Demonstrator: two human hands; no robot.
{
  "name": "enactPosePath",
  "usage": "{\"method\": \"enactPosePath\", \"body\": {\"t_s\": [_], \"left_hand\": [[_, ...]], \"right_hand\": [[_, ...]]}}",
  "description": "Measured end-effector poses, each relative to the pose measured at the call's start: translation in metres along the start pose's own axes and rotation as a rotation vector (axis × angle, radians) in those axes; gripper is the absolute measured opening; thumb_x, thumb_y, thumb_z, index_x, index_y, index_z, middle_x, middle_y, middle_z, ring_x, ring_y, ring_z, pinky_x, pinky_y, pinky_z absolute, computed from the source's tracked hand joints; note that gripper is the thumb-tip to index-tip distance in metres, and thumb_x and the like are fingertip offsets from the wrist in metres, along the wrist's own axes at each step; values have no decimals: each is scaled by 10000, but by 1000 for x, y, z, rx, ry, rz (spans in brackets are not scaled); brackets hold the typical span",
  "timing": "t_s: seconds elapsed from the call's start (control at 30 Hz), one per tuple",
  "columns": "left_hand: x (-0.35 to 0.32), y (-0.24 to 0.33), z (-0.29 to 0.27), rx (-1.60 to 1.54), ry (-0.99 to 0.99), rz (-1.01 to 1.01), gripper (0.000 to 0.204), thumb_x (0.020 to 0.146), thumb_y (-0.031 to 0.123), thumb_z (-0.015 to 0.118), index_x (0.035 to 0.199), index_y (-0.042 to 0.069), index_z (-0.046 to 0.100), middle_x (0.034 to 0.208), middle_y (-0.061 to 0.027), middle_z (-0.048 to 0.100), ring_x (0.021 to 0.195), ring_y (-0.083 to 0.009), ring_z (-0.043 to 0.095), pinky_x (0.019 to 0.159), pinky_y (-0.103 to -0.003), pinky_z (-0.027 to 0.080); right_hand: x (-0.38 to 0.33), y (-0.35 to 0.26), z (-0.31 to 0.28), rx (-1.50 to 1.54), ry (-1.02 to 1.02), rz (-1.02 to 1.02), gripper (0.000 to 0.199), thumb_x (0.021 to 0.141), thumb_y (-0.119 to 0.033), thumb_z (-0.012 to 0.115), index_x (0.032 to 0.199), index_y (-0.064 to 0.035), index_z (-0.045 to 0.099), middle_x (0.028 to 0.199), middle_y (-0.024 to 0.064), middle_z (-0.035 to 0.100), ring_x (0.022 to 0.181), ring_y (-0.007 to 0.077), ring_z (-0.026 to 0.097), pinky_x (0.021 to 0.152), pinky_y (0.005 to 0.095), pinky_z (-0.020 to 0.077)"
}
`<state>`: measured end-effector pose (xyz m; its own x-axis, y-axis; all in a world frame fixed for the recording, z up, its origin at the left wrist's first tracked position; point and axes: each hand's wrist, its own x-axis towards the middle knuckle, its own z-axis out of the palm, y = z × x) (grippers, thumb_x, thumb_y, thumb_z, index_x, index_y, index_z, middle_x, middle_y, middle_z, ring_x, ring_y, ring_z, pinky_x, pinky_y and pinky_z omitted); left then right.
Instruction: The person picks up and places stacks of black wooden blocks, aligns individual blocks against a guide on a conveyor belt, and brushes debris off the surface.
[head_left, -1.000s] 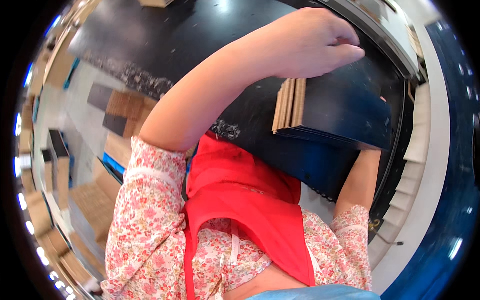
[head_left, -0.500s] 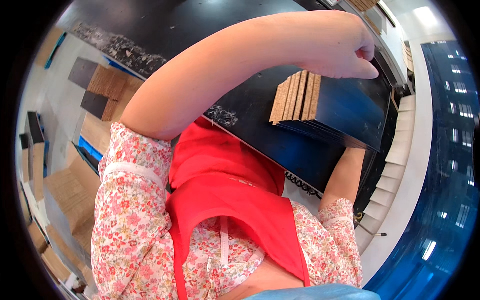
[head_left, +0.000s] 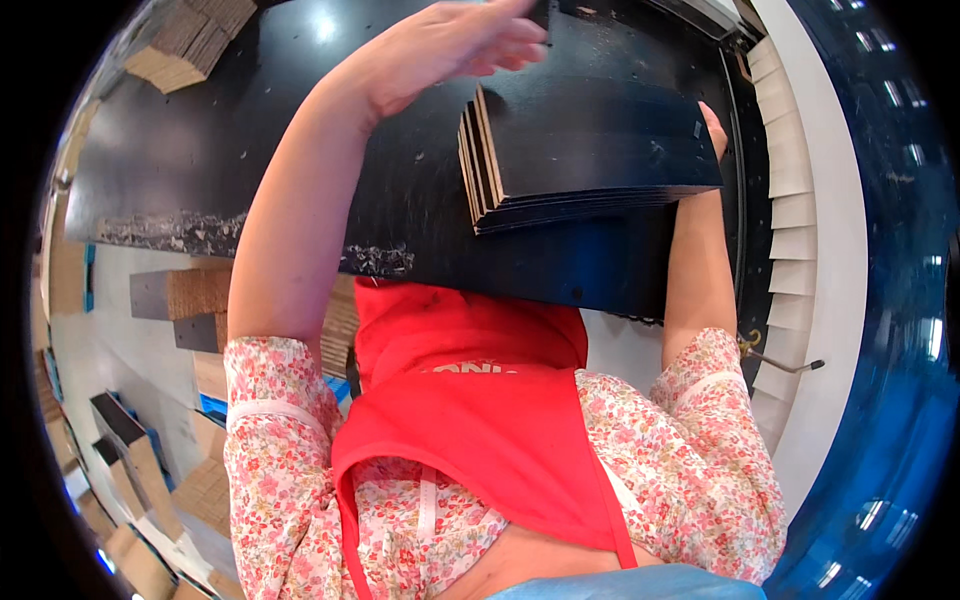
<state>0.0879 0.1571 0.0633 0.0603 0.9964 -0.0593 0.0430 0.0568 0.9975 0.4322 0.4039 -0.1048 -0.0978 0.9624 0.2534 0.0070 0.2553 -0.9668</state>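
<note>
A stack of several black-faced particleboard panels stands on the black worktable, with raw brown edges showing at its left end. My right hand is at the stack's right end, its fingertips against the panels; the rest of the fingers are hidden behind them. Beyond the stack's left end, my left hand is raised over the table, fingers stretched out and somewhat blurred. It appears to hold nothing, though the picture's top edge cuts it off.
Another pile of boards sits at the table's far left. Dust and chips line the near edge. More stacked boards stand below on the left. Along the right run pale overlapping flaps, a white rail and a shiny blue surface.
My left hand has swung leftward, away from above the stack's right end. The fingertips of my right hand now show at that end. The whole view has turned, bringing more table into sight.
</note>
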Motion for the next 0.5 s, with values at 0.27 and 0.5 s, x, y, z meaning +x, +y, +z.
{"method": "enactPosePath", "body": {"t_s": [0.27, 0.5], "left_hand": [[-20, -103, -52, -690, -605, -115, 780, 1033, 613, 214, 1309, -17, 582, 1272, -101, 628, 1199, -172, 550, 1105, -336, 365], [-54, -70, 6, -191, -4, -244, 745, 1049, 575, 209, 1236, -23, 612, 1224, -103, 650, 1173, -179, 584, 1092, -328, 397]], "right_hand": [[-187, -136, 27, 23, 77, 408, 384, 1014, -207, 547, 1279, 69, 530, 1126, 149, 672, 895, 210, 687, 801, 332, 565], [-241, -145, 59, 253, -179, 549, 493, 1039, -277, 507, 1354, 99, 449, 1304, 201, 586, 1212, 298, 585, 1007, 380, 478]]}}
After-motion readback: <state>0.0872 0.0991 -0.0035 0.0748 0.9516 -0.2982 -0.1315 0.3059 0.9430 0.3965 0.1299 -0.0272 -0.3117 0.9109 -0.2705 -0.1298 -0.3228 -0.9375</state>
